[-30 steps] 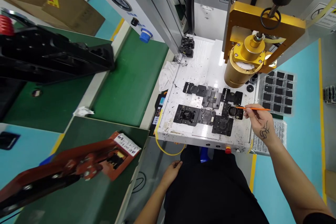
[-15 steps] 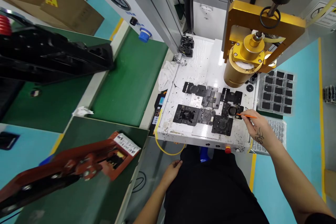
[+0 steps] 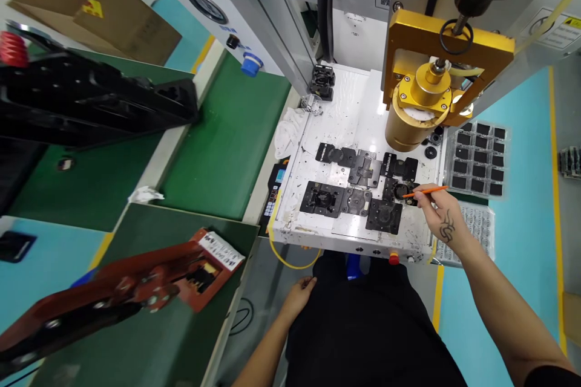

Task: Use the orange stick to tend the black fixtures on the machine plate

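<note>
My right hand (image 3: 439, 217) pinches a thin orange stick (image 3: 425, 191) at the right side of the white work plate (image 3: 345, 115). The stick's tip touches a black fixture part (image 3: 401, 191) with a round opening. Several more black fixture pieces (image 3: 358, 184) lie in two rows across the plate. My left hand (image 3: 297, 296) rests low by my lap, below the plate's front edge, fingers loosely curled and holding nothing.
A gold press head (image 3: 420, 106) hangs over the plate's right rear. A clear tray of black square parts (image 3: 476, 157) sits to the right. A white rag (image 3: 287, 130) lies at the plate's left edge. Green conveyor surfaces (image 3: 222, 139), a black frame (image 3: 91, 103) and a red tool (image 3: 122, 290) are left.
My right hand has shifted slightly left and nearer, re-angling the orange stick over the same black part. My left hand has not moved.
</note>
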The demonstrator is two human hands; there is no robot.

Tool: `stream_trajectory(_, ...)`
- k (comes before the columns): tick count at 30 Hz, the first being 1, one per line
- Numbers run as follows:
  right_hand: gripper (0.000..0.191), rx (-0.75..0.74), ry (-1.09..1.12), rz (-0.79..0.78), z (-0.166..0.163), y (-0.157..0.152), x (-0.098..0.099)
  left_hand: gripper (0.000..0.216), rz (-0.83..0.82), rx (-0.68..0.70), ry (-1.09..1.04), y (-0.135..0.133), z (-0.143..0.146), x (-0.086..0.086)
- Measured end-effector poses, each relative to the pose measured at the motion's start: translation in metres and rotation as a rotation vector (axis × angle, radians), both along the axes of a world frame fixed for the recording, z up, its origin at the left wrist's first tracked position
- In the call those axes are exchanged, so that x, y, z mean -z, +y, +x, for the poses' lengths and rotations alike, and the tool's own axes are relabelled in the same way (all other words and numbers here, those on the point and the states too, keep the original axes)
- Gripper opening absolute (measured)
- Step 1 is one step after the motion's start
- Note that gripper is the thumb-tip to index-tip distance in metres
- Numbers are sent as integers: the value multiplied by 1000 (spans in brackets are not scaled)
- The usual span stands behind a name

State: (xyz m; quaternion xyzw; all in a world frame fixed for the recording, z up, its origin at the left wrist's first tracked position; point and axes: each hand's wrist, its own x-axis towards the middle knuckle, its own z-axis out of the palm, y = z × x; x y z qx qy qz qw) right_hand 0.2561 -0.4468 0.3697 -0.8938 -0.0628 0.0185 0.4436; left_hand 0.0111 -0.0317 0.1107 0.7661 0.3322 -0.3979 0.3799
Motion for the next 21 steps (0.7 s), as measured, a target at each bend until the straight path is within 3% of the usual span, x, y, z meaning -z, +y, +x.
stream_trajectory(3,28,-50,-27,-36,7,1,3,39,-3,-2,-5,0,0,1)
stream_trajectory(6,26,-10,-112,-46,11,2,6,39,1,-5,-4,1,0,1)
stream_trajectory(10,26,-30,-48,-23,14,5,8,36,-2,-9,-11,1,1,2)
stream_trajectory(21,30,93,-127,-37,22,9,15,39,20,-22,10,2,-1,6)
